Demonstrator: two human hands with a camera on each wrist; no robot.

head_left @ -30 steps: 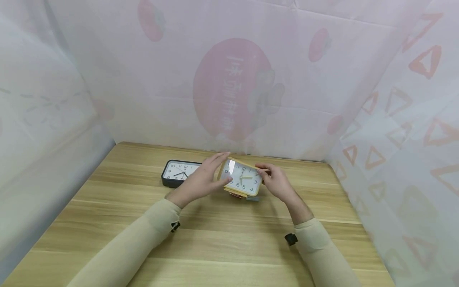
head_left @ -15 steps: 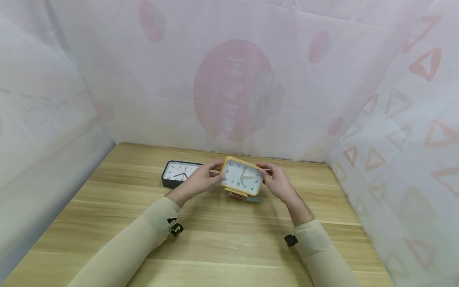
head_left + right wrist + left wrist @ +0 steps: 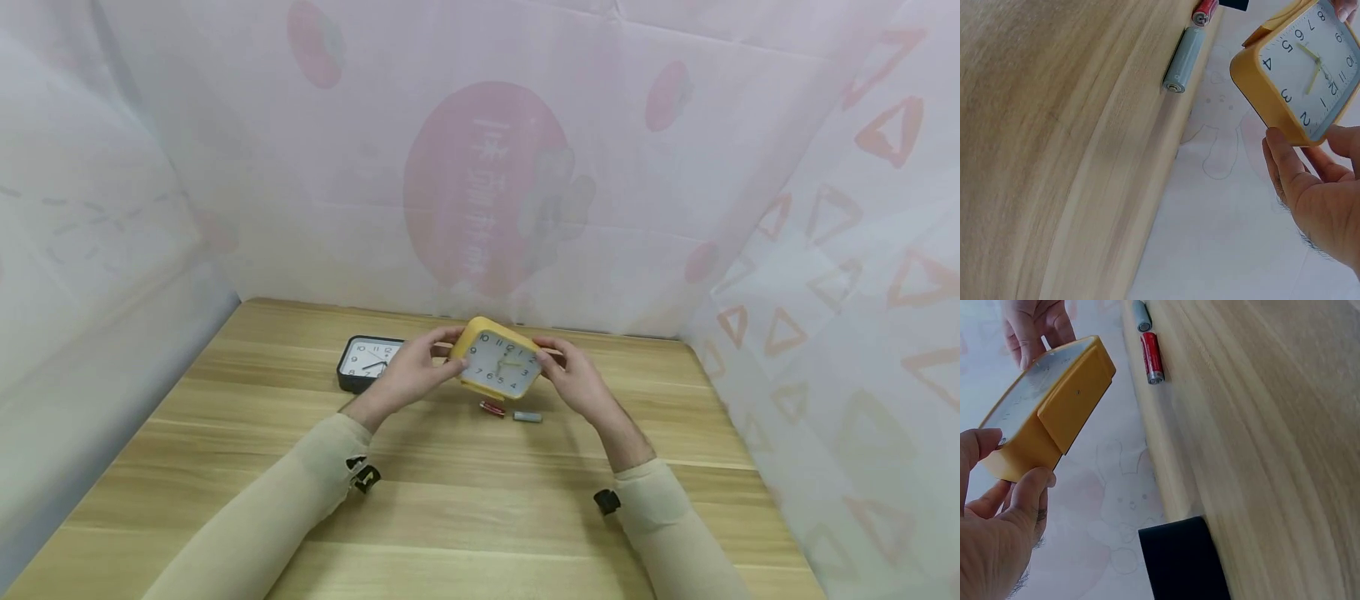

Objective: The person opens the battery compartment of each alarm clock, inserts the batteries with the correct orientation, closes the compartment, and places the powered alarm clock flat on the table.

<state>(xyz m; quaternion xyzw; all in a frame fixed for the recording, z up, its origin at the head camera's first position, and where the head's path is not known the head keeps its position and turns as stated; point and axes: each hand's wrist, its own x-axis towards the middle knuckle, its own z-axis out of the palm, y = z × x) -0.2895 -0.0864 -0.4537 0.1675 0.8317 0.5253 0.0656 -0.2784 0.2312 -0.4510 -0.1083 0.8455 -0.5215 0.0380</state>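
Note:
Both hands hold a yellow square-cornered clock (image 3: pixel 497 363) above the table, its white face tilted toward the head camera. My left hand (image 3: pixel 417 364) pinches the clock's left side, thumb at the front edge and fingers behind. On the opposite side my right hand (image 3: pixel 577 380) grips the edge near the 2. Below the clock a red battery (image 3: pixel 492 408) and a grey battery (image 3: pixel 527 417) lie on the wood. In the left wrist view the clock's yellow underside (image 3: pixel 1079 394) shows. Its back is hidden.
A black clock (image 3: pixel 365 360) with a white face lies on the table left of the yellow one, partly behind the left hand. The wooden table (image 3: pixel 480 517) ends at a printed cloth wall (image 3: pixel 337 208) at the back, with cloth also at both sides.
The left hand has shifted from the clock's front to grip its left side. The clock has been lifted and tilted, so both batteries beneath now show fully.

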